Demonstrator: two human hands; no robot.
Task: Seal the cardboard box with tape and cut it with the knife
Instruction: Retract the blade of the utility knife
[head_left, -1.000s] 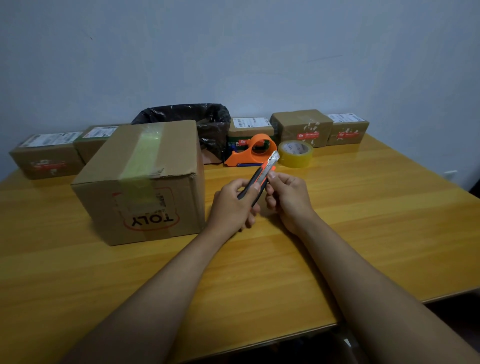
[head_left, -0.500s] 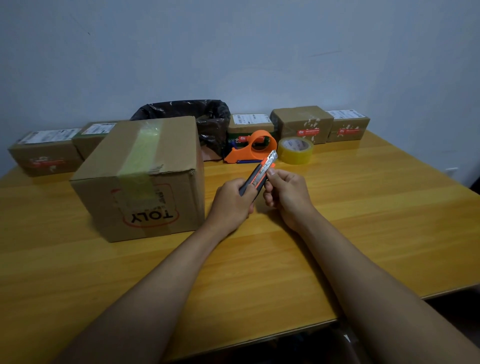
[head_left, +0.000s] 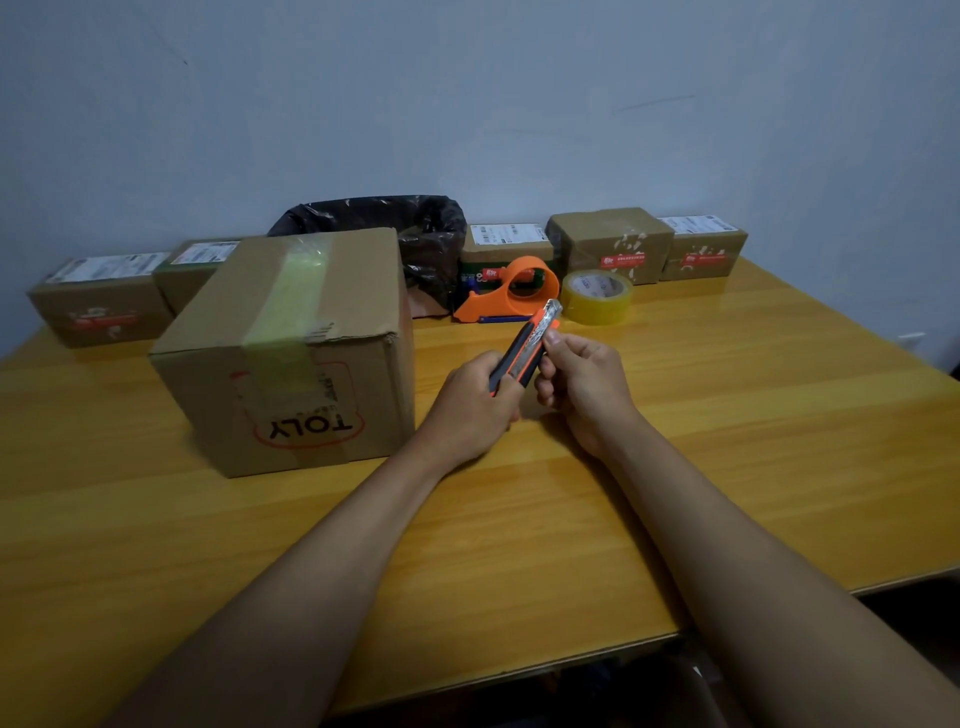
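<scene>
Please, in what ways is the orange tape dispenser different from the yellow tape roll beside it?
The tape dispenser is bright orange and opaque; the tape roll is translucent yellow. The tape dispenser has a ring with a flat part reaching out to one side; the tape roll is a plain ring. The tape dispenser's ring stands upright; the tape roll lies flat, hole upward. Both rest on the wooden table, untouched by either hand.

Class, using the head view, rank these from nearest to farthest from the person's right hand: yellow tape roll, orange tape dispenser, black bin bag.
From the right hand:
1. Yellow tape roll, just beyond.
2. Orange tape dispenser, beyond-left.
3. Black bin bag, far left, against the wall.
</scene>
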